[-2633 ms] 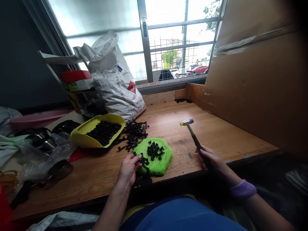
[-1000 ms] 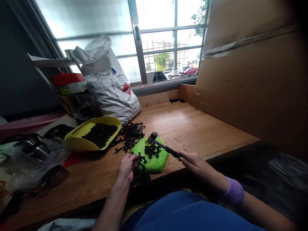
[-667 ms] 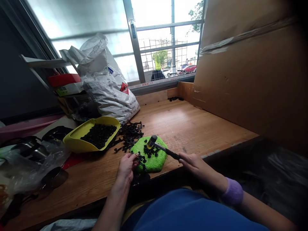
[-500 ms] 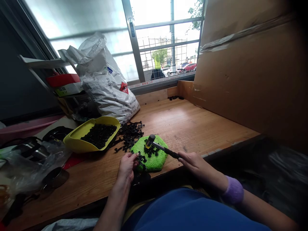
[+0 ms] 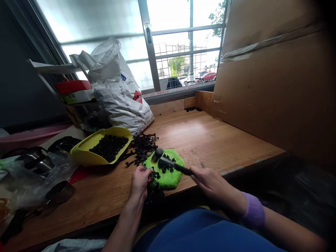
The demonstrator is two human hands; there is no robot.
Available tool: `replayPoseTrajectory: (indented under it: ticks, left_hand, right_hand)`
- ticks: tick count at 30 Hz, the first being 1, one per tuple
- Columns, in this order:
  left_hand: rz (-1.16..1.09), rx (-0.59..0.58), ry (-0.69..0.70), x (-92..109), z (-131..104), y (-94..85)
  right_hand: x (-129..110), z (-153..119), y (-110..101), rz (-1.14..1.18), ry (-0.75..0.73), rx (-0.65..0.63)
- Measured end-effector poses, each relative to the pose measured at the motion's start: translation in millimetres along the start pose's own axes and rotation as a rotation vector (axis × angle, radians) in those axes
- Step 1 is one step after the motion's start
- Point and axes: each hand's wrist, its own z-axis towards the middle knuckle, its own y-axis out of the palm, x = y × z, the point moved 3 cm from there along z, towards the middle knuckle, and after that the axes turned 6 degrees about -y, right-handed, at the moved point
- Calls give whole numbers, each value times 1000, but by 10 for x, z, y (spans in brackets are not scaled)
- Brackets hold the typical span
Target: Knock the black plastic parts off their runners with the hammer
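The right hand (image 5: 210, 183), closed around the hammer (image 5: 171, 163), has shifted its head leftward over the green mat (image 5: 170, 182), where the left hand (image 5: 140, 180) pinches a black plastic strip (image 5: 156, 183), apparently the work's focus.

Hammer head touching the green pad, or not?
Cannot tell. The head view looks down on the hammer head, blurred and overlapping the green pad; whether its lower face meets the pad or hangs above it is not clear.
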Motion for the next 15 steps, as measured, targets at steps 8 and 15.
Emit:
replayPoseTrajectory:
  ticks: [8, 15]
  left_hand:
    - [61, -140, -94, 16, -46, -81]
    - [42, -248, -176, 53, -159, 73]
  right_hand:
    - [158, -122, 16, 224, 24, 43]
    - [345, -318, -86, 493, 56, 145]
